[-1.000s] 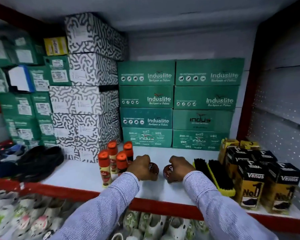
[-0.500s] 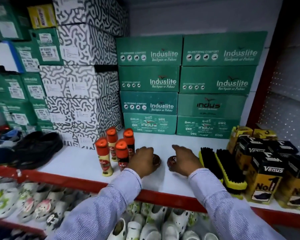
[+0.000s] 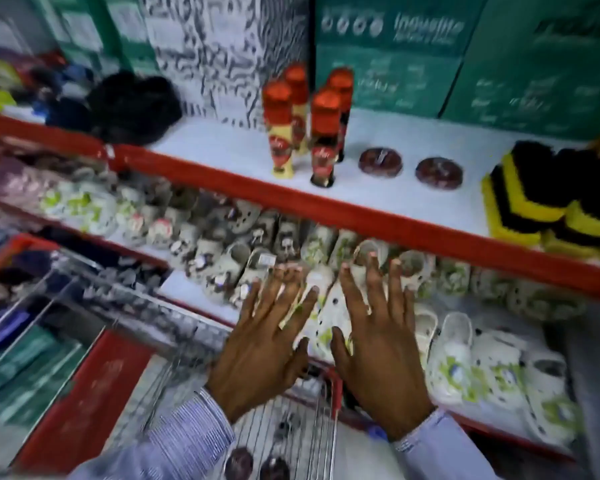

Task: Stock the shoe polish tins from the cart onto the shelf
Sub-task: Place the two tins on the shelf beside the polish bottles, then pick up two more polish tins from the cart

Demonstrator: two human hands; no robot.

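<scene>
Two dark red shoe polish tins lie flat side by side on the white shelf (image 3: 378, 199): the left tin (image 3: 380, 162) and the right tin (image 3: 439, 173). My left hand (image 3: 264, 344) and my right hand (image 3: 378, 344) hover below the shelf's red edge, palms down, fingers spread, holding nothing. Under my wrists is the wire cart (image 3: 312, 420), where two more dark tins (image 3: 238, 462) show at the bottom of the view. The picture is blurred.
Several red-capped polish bottles (image 3: 305, 126) stand left of the tins. Yellow-backed black brushes (image 3: 541, 199) lie to the right. Green shoe boxes (image 3: 465, 57) and patterned boxes line the back. The lower shelf holds white printed clogs (image 3: 465, 362).
Both hands have let go of the two tins, which stay on the shelf, and have drawn back and down over the cart. The view has tilted down.
</scene>
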